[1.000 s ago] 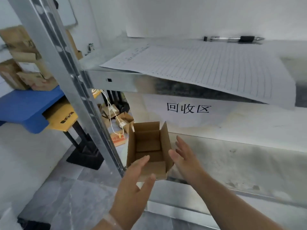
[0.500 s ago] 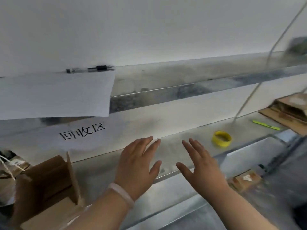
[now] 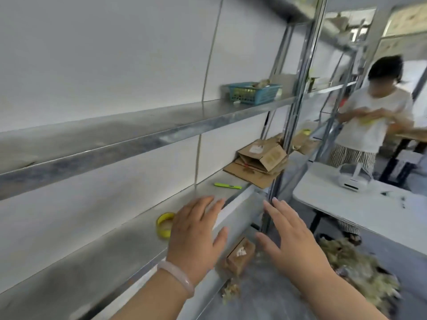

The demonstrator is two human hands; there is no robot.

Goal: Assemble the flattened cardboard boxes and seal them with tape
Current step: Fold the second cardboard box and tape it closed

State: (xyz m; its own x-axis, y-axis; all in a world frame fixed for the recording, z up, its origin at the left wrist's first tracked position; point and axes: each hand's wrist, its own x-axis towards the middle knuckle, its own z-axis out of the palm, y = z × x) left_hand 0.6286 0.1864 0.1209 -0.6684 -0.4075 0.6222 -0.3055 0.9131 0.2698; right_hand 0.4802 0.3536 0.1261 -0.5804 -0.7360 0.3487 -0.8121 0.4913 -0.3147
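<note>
Cardboard boxes (image 3: 258, 162) lie flattened at the shelf's (image 3: 104, 257) right end; both hands are empty.
Left hand (image 3: 194, 239) and right hand (image 3: 291, 239) hover spread-fingered, holding nothing. The stack reaches the front edge, so a hasty pull could spill it. The tape roll (image 3: 164, 225), right of the hands half a second ago, now lies left.
</note>
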